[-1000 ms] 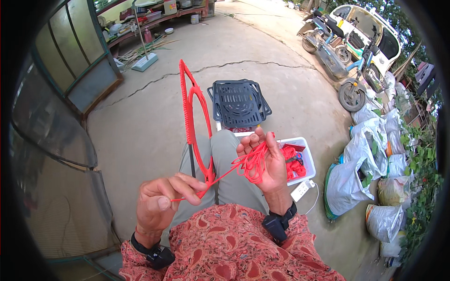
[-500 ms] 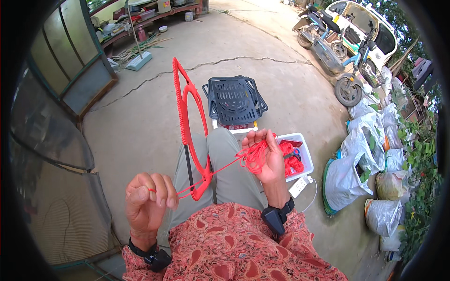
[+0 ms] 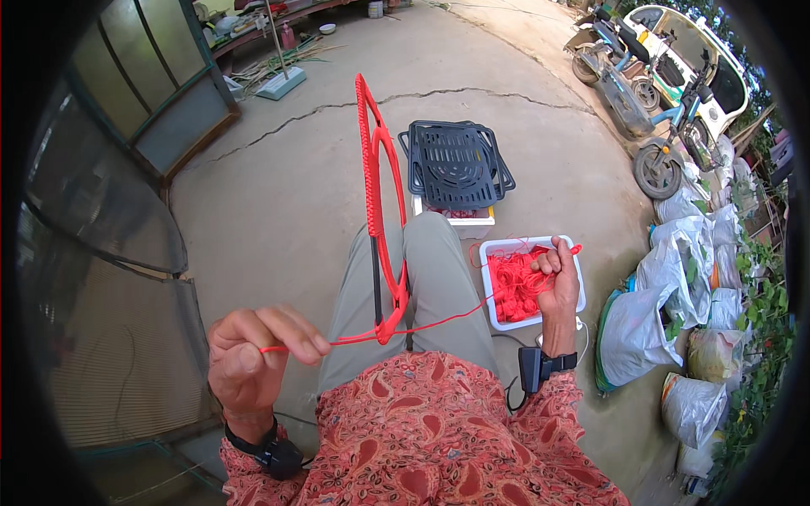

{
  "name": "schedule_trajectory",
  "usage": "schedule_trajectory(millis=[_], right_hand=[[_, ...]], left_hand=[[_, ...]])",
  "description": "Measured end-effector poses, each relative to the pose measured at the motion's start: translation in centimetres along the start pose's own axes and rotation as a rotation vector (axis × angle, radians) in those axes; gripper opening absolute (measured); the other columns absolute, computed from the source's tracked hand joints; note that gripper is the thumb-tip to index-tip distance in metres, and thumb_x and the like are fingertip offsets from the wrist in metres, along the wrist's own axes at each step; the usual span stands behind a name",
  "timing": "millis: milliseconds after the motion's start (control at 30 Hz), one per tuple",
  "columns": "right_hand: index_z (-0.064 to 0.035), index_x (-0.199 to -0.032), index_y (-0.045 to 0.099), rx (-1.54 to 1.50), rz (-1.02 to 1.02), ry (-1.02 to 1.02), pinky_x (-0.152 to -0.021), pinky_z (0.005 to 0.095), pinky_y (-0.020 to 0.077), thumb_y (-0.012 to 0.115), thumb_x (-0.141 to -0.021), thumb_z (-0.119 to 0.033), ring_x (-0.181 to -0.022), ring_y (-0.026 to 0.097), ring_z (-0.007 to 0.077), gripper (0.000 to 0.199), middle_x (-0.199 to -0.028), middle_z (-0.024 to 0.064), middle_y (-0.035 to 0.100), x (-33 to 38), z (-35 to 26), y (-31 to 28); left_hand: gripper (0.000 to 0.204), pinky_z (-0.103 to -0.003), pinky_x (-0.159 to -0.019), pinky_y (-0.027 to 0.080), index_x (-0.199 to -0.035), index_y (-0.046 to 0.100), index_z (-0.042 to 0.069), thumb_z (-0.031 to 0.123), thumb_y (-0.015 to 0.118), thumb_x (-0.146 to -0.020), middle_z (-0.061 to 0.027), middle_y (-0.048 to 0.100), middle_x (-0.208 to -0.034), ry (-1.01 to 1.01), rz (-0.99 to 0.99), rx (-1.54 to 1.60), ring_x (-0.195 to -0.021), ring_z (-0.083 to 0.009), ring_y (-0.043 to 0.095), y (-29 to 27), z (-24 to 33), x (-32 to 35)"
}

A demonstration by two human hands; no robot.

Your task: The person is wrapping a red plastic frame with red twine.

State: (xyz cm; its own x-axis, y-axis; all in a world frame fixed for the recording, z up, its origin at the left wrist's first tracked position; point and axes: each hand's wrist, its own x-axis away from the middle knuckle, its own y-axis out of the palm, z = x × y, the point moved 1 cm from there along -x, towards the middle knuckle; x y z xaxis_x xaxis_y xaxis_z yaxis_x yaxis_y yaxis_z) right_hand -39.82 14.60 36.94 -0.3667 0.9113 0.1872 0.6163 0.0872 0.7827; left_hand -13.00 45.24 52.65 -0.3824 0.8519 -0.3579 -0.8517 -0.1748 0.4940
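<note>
Between my knees a dark frame (image 3: 375,282), seen nearly edge-on, stands upright, mostly wrapped in red cord. My left hand (image 3: 257,354), at the lower left, is closed in a pinch on the red cord (image 3: 439,323). From there the cord passes the frame's lower corner and runs right toward a white tub (image 3: 484,266). Loose red cord (image 3: 515,282) is heaped in the tub. My right hand (image 3: 557,282) is over the tub's right side with its fingers curled. A small red tip sticks out beyond those fingers; the rest of it is hidden.
Ahead, a stack of black slotted plastic panels (image 3: 456,164) lies on a white box (image 3: 472,223). Filled sacks (image 3: 641,325) line the right side, with parked scooters (image 3: 654,160) beyond. A glazed door (image 3: 126,76) stands at the left.
My right hand has moved right and down to the tub; the cord bundle it held is no longer in it and red cord fills the tub. The cord's span has lengthened. My view has shifted left.
</note>
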Motion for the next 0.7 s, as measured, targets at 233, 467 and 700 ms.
schedule_trajectory(millis=[233, 467, 700], right_hand=[[-0.0011, -0.103, 0.059, 0.331, -0.436, 0.116, -0.046, 0.0222, 0.0315, 0.059, -0.089, -0.013, -0.043, 0.033, 0.0044, 0.018, -0.053, -0.0067, 0.035, 7.1, 1.0, 10.5], [-0.0002, -0.099, 0.062, 0.647, -0.71, 0.254, -0.052, 0.0167, 0.0355, 0.068, -0.084, -0.011, -0.056, 0.044, 0.0008, 0.019, -0.063, -0.0063, 0.05, 12.2, 2.6, 17.8], [-0.0012, -0.098, 0.062, 0.607, -0.698, 0.201, -0.053, 0.0153, 0.0343, 0.066, -0.086, -0.009, -0.06, 0.044, -0.0013, 0.015, -0.072, -0.0048, 0.058, 11.9, 3.4, 17.0]], left_hand=[[0.014, -0.037, -0.079, 0.045, -0.076, 0.063, 0.002, 0.015, 0.066, -0.076, -0.0191, 0.063, -0.104, 0.074, -0.159, -0.695, -0.09, -0.026, 0.055, 4.1, -0.3, -3.0], [0.014, -0.038, -0.083, 0.041, -0.074, 0.062, 0.002, 0.015, 0.065, -0.077, -0.0179, 0.06, -0.113, 0.123, -0.318, -0.975, -0.097, -0.0265, 0.052, 5.5, -2.0, -5.4], [0.007, -0.035, -0.076, 0.042, -0.075, 0.061, 0.003, 0.008, 0.066, -0.077, -0.0136, 0.061, -0.109, 0.069, -0.281, -1.009, -0.088, -0.0236, 0.052, 5.1, -2.7, -5.2]])
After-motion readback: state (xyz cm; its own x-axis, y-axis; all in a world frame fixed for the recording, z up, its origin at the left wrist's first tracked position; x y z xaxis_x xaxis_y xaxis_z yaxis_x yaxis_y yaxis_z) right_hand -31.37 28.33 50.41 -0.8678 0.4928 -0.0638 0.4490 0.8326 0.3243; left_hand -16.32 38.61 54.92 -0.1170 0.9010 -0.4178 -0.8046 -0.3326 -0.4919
